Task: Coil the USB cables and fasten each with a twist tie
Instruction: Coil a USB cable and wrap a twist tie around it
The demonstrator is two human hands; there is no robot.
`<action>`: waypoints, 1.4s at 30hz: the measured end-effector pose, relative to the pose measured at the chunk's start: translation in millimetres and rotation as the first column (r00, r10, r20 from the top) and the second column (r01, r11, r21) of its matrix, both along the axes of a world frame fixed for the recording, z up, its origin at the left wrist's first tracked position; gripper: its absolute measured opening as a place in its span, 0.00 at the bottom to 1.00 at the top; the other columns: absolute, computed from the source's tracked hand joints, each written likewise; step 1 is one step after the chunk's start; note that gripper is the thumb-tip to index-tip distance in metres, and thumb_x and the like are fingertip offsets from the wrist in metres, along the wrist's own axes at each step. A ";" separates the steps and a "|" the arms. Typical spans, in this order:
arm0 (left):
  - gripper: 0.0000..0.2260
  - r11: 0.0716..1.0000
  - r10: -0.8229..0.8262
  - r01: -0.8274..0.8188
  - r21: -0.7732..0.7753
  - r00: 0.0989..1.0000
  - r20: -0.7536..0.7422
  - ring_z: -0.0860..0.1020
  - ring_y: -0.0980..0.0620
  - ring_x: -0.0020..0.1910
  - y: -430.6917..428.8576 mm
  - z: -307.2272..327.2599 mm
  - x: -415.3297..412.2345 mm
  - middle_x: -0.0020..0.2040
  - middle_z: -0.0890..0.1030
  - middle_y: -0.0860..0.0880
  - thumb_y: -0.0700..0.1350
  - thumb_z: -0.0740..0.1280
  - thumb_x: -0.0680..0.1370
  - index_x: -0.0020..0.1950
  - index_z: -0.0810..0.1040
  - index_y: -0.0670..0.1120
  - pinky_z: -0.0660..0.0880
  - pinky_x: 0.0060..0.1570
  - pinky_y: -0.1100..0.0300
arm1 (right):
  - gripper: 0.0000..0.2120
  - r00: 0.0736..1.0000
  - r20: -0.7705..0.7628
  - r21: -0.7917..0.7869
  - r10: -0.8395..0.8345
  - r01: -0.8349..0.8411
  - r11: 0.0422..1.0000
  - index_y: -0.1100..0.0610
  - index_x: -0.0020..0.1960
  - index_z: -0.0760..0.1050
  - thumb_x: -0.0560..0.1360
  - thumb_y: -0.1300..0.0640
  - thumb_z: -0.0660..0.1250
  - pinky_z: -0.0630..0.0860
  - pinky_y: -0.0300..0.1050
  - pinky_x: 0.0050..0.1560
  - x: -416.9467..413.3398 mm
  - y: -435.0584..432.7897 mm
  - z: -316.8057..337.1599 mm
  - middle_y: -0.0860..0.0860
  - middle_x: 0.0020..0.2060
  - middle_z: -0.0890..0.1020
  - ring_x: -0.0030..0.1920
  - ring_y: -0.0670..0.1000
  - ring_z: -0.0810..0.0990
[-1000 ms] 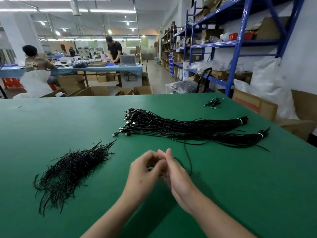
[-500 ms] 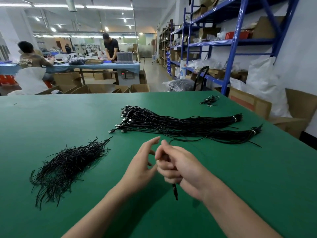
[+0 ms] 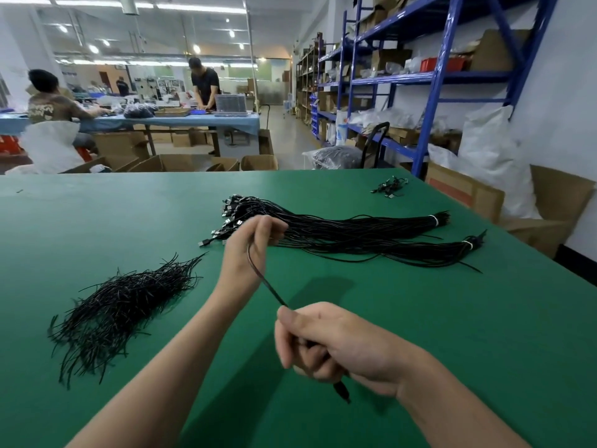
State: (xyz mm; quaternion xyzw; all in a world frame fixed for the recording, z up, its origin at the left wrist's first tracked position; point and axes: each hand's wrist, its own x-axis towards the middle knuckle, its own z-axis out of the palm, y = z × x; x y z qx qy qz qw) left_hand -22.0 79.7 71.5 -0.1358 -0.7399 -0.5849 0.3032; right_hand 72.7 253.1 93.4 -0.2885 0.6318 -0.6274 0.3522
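A single black USB cable (image 3: pixel 263 279) stretches taut between my two hands above the green table (image 3: pixel 420 334). My left hand (image 3: pixel 250 250) pinches it near the bundles, farther out. My right hand (image 3: pixel 326 341) grips the other end close to me, and the plug end (image 3: pixel 341 391) sticks out below the fist. Two long bundles of black USB cables (image 3: pixel 355 234) lie behind, each bound with a white band at the right end. A loose heap of black twist ties (image 3: pixel 119 305) lies at the left.
A small clump of black cables (image 3: pixel 389 185) sits near the table's far right edge. Cardboard boxes (image 3: pixel 468 195) and blue shelving (image 3: pixel 429 79) stand to the right. Two people work at a blue-covered table (image 3: pixel 181 119) in the background.
My hands have moved apart: the left went up toward the bundles, the right pulled back toward me, drawing the cable straight between them.
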 end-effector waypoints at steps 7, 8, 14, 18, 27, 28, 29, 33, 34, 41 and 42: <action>0.16 0.606 0.261 -0.045 -0.794 0.954 0.145 0.75 0.50 0.56 -34.8 -18.9 31.3 0.58 0.77 0.52 0.53 0.65 0.82 0.67 0.78 0.49 0.72 0.59 0.53 | 0.20 0.985 0.134 -0.222 -0.111 0.138 0.965 0.53 0.37 0.70 0.84 0.43 0.56 0.54 0.36 0.24 -22.9 16.8 -3.1 0.48 0.28 0.55 0.26 0.45 0.53; 0.20 0.518 0.285 -0.072 -0.852 0.954 0.093 0.73 0.50 0.60 -36.9 -19.9 38.0 0.62 0.76 0.52 0.54 0.66 0.81 0.72 0.74 0.51 0.71 0.62 0.53 | 0.20 0.979 0.158 -0.230 -0.128 0.163 0.959 0.52 0.37 0.70 0.84 0.44 0.56 0.54 0.35 0.23 -26.8 17.0 -5.4 0.47 0.28 0.55 0.26 0.45 0.52; 0.25 0.582 -0.111 0.021 -0.813 0.992 -0.053 0.70 0.51 0.71 -14.7 -17.5 71.3 0.73 0.73 0.53 0.43 0.68 0.80 0.77 0.68 0.49 0.64 0.72 0.55 | 0.19 0.954 0.273 -0.200 -0.126 0.184 0.962 0.52 0.38 0.72 0.83 0.43 0.58 0.55 0.35 0.22 -33.9 5.9 -34.2 0.46 0.28 0.55 0.25 0.44 0.53; 0.08 0.639 -0.085 0.097 -0.763 0.995 0.055 0.77 0.48 0.48 -15.5 -33.4 77.6 0.48 0.78 0.54 0.41 0.63 0.83 0.60 0.80 0.47 0.74 0.56 0.48 | 0.18 0.948 0.283 -0.120 -0.142 0.182 0.976 0.51 0.40 0.73 0.83 0.43 0.59 0.55 0.35 0.22 -28.3 0.3 -50.2 0.46 0.29 0.56 0.25 0.45 0.54; 0.05 0.849 -0.041 0.060 -0.525 0.998 0.047 0.80 0.60 0.45 -28.6 -64.5 84.6 0.46 0.80 0.63 0.47 0.67 0.80 0.52 0.82 0.55 0.78 0.47 0.57 | 0.16 0.937 0.328 -0.009 -0.123 0.133 0.991 0.54 0.44 0.78 0.83 0.44 0.61 0.54 0.37 0.25 -14.1 1.2 -72.4 0.47 0.28 0.62 0.27 0.45 0.56; 0.04 0.857 -0.042 0.055 -0.512 0.998 0.038 0.81 0.60 0.46 -28.7 -66.5 84.6 0.47 0.81 0.62 0.47 0.68 0.80 0.52 0.82 0.54 0.78 0.47 0.58 | 0.17 0.939 0.326 -0.003 -0.108 0.115 0.993 0.54 0.44 0.78 0.83 0.44 0.61 0.54 0.37 0.25 -12.3 1.5 -73.8 0.47 0.28 0.62 0.26 0.45 0.56; 0.03 0.863 -0.043 0.053 -0.503 0.999 0.030 0.81 0.59 0.47 -28.5 -68.0 85.0 0.46 0.81 0.62 0.47 0.69 0.80 0.51 0.83 0.53 0.78 0.47 0.60 | 0.17 0.942 0.320 0.005 -0.100 0.104 0.995 0.54 0.44 0.78 0.83 0.43 0.61 0.54 0.37 0.25 -10.7 2.0 -75.0 0.47 0.27 0.63 0.26 0.45 0.56; 0.04 0.897 -0.034 0.060 -0.438 0.997 0.065 0.81 0.57 0.46 -25.4 -73.5 90.5 0.45 0.82 0.60 0.45 0.71 0.79 0.50 0.85 0.52 0.73 0.47 0.68 | 0.16 0.950 0.296 -0.017 -0.095 0.105 0.994 0.54 0.44 0.77 0.83 0.44 0.61 0.54 0.37 0.24 -7.0 4.6 -76.2 0.47 0.28 0.59 0.26 0.46 0.54; 0.05 0.901 -0.032 0.062 -0.430 0.997 0.076 0.81 0.56 0.46 -24.6 -74.9 91.5 0.45 0.82 0.59 0.44 0.70 0.79 0.50 0.85 0.52 0.73 0.47 0.69 | 0.16 0.948 0.302 -0.063 -0.098 0.123 0.990 0.53 0.43 0.76 0.83 0.45 0.61 0.55 0.36 0.24 -7.1 4.5 -76.1 0.47 0.28 0.58 0.26 0.46 0.54; 0.12 0.827 -0.132 0.220 -0.518 0.970 0.202 0.81 0.52 0.48 -15.5 -83.3 95.4 0.48 0.82 0.53 0.42 0.64 0.82 0.63 0.79 0.55 0.78 0.51 0.51 | 0.15 0.891 0.430 -0.412 -0.147 0.339 0.846 0.60 0.52 0.82 0.84 0.53 0.60 0.65 0.35 0.24 -11.3 -1.8 -77.0 0.49 0.30 0.69 0.26 0.44 0.63; 0.10 0.798 -0.147 0.246 -0.550 0.965 0.217 0.80 0.52 0.47 -13.9 -83.5 96.2 0.47 0.81 0.54 0.43 0.63 0.83 0.60 0.78 0.57 0.77 0.51 0.50 | 0.15 0.879 0.442 -0.419 -0.177 0.377 0.826 0.62 0.53 0.83 0.84 0.55 0.59 0.67 0.36 0.25 -11.3 -3.5 -77.2 0.50 0.32 0.72 0.27 0.44 0.66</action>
